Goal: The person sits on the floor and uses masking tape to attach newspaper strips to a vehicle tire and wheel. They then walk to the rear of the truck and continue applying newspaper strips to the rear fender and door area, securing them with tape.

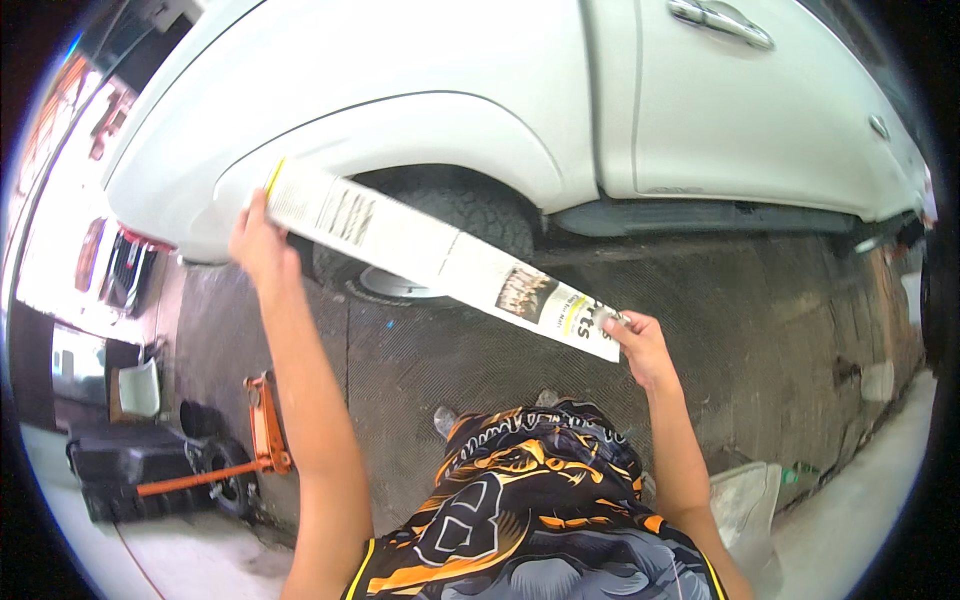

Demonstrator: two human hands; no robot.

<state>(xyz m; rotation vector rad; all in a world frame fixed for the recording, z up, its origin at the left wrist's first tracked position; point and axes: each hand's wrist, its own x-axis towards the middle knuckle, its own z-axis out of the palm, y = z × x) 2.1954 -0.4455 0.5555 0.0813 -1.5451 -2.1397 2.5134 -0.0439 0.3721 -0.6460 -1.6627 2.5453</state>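
Observation:
A long folded strip of newspaper [410, 250] stretches between my two hands, slanting down from upper left to lower right. Its surface carries print, a small photo and a yellow edge. My left hand [265, 240] grips the upper left end, its fingers partly hidden behind the paper. At the lower right end my right hand [640, 345] pinches the strip, thumb on top. Behind the paper stands a white pickup truck [420, 60]; the strip covers part of its wheel [480, 205].
An orange floor jack [265, 430] with a long handle lies at the left, beside a black bin [130, 465] and a small tire [235, 480]. A pale plastic sheet or bag [745, 500] is by my right elbow. The textured dark floor [440, 360] runs under the truck.

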